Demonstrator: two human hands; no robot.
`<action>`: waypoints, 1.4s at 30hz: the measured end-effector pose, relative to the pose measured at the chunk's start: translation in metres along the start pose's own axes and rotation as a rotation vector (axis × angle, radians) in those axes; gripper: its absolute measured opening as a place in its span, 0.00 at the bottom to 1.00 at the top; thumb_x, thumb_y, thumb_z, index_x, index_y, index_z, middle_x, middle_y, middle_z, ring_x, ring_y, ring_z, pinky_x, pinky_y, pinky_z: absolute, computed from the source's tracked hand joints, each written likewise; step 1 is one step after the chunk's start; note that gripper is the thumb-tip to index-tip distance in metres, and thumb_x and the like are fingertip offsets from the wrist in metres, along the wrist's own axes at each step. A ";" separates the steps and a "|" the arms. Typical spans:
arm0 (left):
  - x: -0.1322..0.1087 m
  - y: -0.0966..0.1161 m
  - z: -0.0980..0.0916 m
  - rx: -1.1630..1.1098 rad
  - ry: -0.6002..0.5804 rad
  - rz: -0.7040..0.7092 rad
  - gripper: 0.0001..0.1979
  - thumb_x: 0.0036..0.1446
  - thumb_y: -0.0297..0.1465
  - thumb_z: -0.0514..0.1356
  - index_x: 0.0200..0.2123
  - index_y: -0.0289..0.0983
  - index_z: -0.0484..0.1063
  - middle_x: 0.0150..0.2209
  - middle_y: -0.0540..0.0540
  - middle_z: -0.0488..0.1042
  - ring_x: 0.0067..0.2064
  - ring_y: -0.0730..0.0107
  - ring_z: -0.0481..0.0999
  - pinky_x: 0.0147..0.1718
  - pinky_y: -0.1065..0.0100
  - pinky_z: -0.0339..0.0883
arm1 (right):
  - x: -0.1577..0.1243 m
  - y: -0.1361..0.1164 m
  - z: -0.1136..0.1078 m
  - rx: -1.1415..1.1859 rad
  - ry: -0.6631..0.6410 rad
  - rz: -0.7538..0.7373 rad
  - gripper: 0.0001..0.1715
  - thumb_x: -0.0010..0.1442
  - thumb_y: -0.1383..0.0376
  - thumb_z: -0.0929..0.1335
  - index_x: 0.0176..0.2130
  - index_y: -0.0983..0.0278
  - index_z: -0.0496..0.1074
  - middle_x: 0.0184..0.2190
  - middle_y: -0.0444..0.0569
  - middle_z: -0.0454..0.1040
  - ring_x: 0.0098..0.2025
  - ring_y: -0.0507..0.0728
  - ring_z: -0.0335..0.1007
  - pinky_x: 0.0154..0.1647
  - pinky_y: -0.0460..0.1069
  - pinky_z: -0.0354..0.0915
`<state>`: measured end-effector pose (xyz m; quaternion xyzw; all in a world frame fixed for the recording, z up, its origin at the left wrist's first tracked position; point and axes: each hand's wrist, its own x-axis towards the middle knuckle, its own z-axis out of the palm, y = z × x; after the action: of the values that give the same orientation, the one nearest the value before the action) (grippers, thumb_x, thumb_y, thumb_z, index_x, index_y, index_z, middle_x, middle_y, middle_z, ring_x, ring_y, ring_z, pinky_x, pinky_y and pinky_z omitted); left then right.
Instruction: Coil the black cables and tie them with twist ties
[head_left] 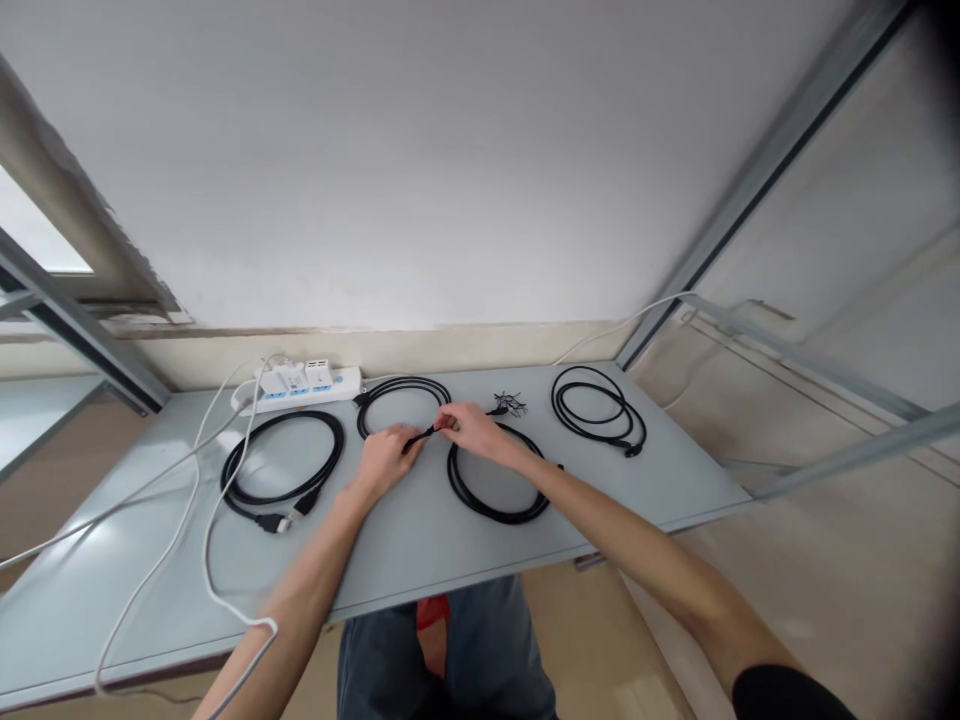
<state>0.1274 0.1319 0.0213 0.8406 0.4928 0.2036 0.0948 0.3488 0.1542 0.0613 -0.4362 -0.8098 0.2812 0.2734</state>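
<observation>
A coiled black cable [405, 381] lies toward the back of the table, its near side reaching up to my hands. My left hand [384, 462] is closed on a dark stretch of it, fingertips pressed together. Just to the right, my right hand [474, 431] pinches the same dark strip between thumb and finger; a small tie there cannot be made out. Under my right wrist sits a second black cable coil [499, 515], partly hidden by the forearm. A little pile of thin black twist ties [511, 404] is beyond my right hand.
At left, another black coil [337, 440] shows its connectors near a white power strip [345, 382] with plugged-in adapters. White cords [196, 480] trail across the table's left side. A fourth coil [636, 425] rests at right. Metal frame posts [667, 290] flank the table.
</observation>
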 end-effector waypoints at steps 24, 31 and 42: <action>0.007 0.011 0.007 -0.388 0.283 -0.012 0.09 0.62 0.28 0.60 0.39 0.41 0.81 0.39 0.47 0.80 0.43 0.66 0.79 0.44 0.67 0.71 | -0.005 0.005 0.037 0.385 0.340 -0.030 0.12 0.60 0.67 0.72 0.45 0.61 0.77 0.35 0.45 0.81 0.38 0.56 0.76 0.40 0.51 0.67; 0.007 0.012 0.006 -0.505 0.286 -0.071 0.08 0.62 0.31 0.62 0.40 0.41 0.83 0.37 0.48 0.84 0.37 0.68 0.81 0.38 0.68 0.71 | -0.005 0.009 0.038 0.364 0.367 -0.022 0.11 0.59 0.67 0.72 0.44 0.61 0.77 0.36 0.46 0.82 0.39 0.57 0.78 0.42 0.51 0.68; 0.005 0.014 0.006 -0.481 0.239 -0.125 0.12 0.66 0.37 0.60 0.39 0.40 0.84 0.37 0.47 0.85 0.36 0.65 0.82 0.41 0.66 0.73 | -0.004 0.018 0.037 0.139 0.288 -0.108 0.08 0.67 0.68 0.70 0.34 0.62 0.79 0.35 0.49 0.77 0.36 0.56 0.73 0.43 0.52 0.69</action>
<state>0.1435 0.1297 0.0223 0.7318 0.4889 0.4065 0.2453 0.3355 0.1508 0.0221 -0.4077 -0.7633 0.2560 0.4308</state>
